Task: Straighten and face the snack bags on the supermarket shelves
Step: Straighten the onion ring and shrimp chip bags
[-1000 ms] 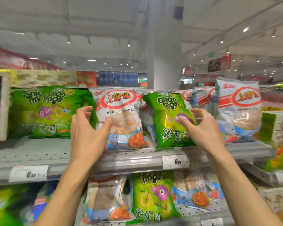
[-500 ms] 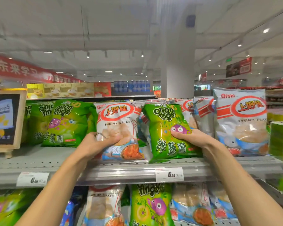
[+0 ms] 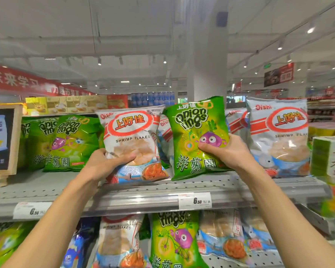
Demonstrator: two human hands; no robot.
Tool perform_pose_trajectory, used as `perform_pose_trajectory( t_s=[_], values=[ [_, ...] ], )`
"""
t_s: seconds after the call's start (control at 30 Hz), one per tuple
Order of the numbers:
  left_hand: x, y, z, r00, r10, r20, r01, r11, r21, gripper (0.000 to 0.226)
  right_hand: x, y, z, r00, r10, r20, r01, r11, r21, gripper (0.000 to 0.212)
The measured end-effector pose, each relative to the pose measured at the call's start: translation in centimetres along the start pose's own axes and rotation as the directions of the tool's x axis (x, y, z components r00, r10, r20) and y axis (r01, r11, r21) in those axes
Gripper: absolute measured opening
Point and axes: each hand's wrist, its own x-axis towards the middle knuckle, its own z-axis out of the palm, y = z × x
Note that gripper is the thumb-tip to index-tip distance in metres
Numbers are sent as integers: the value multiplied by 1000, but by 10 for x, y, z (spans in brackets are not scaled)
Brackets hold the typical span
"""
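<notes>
The left hand (image 3: 106, 163) grips the shrimp flakes bag (image 3: 132, 144); beside it, the right hand (image 3: 225, 151) grips the tilted onion rings bag (image 3: 195, 136). Facing seems midway.

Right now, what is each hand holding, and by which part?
Left hand grips the Shrimp Flakes bag at its lower left edge. Right hand grips the Onion Rings bag at its right edge, thumb across the front.
</notes>
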Motion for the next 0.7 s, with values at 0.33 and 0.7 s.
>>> perform_pose_trajectory(
  t_s=[0.33,0.7],
  values=[
    [10,32,91,986,162,33,-149,960,-237,46,-62,-7,-77,940,-93,-327,56,991,-123,48],
    [11,21,180,959,249,133,-257,965,49,38,-89,19,-101,939,11,-343,-62,989,-136,124]
  ],
)
